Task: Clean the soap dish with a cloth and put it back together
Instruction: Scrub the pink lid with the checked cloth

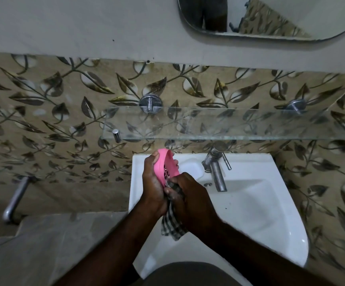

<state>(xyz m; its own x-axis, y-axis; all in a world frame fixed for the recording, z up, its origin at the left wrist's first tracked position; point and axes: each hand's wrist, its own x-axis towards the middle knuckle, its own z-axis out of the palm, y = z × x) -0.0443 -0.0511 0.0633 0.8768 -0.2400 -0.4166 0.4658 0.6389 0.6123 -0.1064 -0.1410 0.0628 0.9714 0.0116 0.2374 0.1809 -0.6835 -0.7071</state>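
A pink soap dish (168, 164) with drain slots is held on edge over the left rim of the white sink (260, 203). My left hand (153, 182) grips it from the left side. My right hand (190, 195) is closed on a grey checked cloth (172, 223), pressing it against the lower end of the dish. The loose end of the cloth hangs down below my hands. Whether the dish is in one part or two is hidden by my fingers.
A metal tap (216, 170) stands at the back of the sink, just right of my hands. A glass shelf (219, 124) juts out above on metal brackets. A metal bar (15, 199) sticks out at the left. A mirror (270, 17) hangs top right.
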